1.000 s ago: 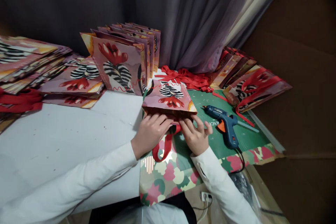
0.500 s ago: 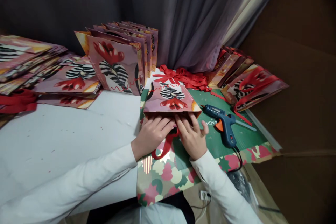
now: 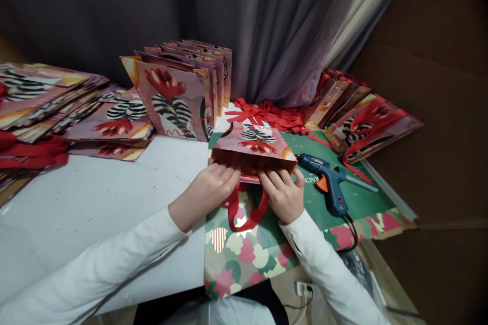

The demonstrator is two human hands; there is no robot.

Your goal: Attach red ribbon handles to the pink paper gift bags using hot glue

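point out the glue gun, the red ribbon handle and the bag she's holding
glue gun point(image 3: 331, 183), head view, on its blue body
red ribbon handle point(image 3: 244, 213), head view, on the loop's lower bend
gift bag point(image 3: 255, 144), head view, on its printed front

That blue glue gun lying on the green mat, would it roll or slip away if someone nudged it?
Probably not. The glue gun lies on its side with its handle sticking out at an angle, so it should slide or pivot, not roll. Its black cord trails off the green mat and would likely tug back. It looks like hard plastic, so probably stiff and fairly light.

Fingertips point(image 3: 229, 168) hidden inside the gift bag point(image 3: 254, 148)
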